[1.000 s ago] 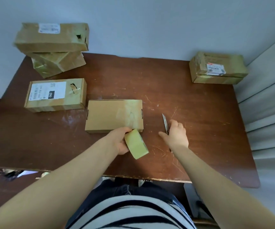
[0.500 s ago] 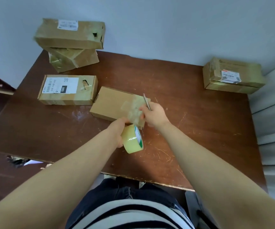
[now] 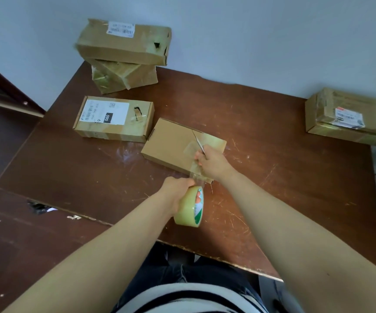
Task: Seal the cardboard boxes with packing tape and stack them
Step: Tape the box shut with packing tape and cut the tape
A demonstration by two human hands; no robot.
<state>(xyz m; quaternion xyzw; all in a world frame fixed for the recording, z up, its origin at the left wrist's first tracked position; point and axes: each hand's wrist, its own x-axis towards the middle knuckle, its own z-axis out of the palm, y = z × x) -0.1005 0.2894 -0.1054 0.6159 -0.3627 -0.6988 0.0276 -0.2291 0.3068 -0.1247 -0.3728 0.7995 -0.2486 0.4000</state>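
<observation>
A plain flat cardboard box [image 3: 171,143] lies in the middle of the brown table [image 3: 272,177], with clear tape across its right end. My left hand [image 3: 178,188] grips a roll of clear packing tape [image 3: 190,207] just in front of the box, and a strip runs from the roll up to the box's near edge. My right hand [image 3: 214,163] rests over the box's near right corner and grips a thin blade [image 3: 198,142] that points away over the taped top.
A labelled box [image 3: 114,118] lies left of the plain one. Two taped boxes [image 3: 123,55] are stacked at the back left against the wall. Another labelled box [image 3: 349,116] sits at the far right edge. Dark floor lies to the left.
My right hand picked the blade up off the table and brought it onto the box. The box turned at an angle. The tape roll stayed in my left hand by the box's near edge.
</observation>
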